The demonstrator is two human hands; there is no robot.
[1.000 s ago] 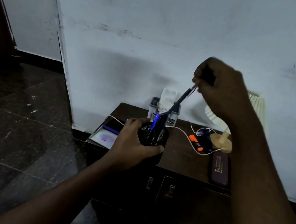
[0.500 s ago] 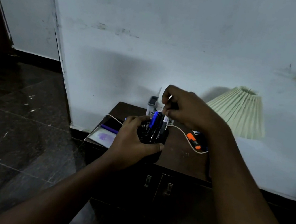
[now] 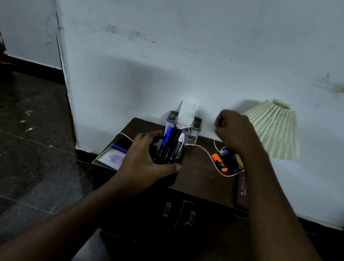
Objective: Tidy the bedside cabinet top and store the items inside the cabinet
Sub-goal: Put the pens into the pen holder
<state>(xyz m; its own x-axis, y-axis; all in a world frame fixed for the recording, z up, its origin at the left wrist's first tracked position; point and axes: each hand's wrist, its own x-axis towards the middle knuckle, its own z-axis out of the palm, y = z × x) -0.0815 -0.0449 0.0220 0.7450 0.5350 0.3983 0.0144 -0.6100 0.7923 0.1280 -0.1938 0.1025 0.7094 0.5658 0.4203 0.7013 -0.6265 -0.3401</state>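
Observation:
A dark wooden bedside cabinet [image 3: 199, 179] stands against the white wall, its two doors [image 3: 203, 229] closed. My left hand [image 3: 142, 159] grips a black mesh pen holder [image 3: 168, 154] at the front of the top; several pens [image 3: 173, 140] stand in it. My right hand [image 3: 236, 131] hovers curled above the back of the top, right of the holder, with nothing visible in it. Below it lie an orange highlighter [image 3: 219, 163], a dark blue item [image 3: 230, 154] and a white cable [image 3: 207, 153]. A dark maroon case [image 3: 242, 191] lies at the right edge.
A grey tissue holder [image 3: 187, 121] sits at the back against the wall. A pleated cream lamp shade [image 3: 276, 130] stands at the right. A white notebook with a purple pen [image 3: 113, 155] overhangs the left edge. Dark tiled floor [image 3: 16, 163] spreads to the left.
My right hand lowered a dark pen into the holder, let it go, and has drawn back up and to the right. The left hand has kept its hold on the holder.

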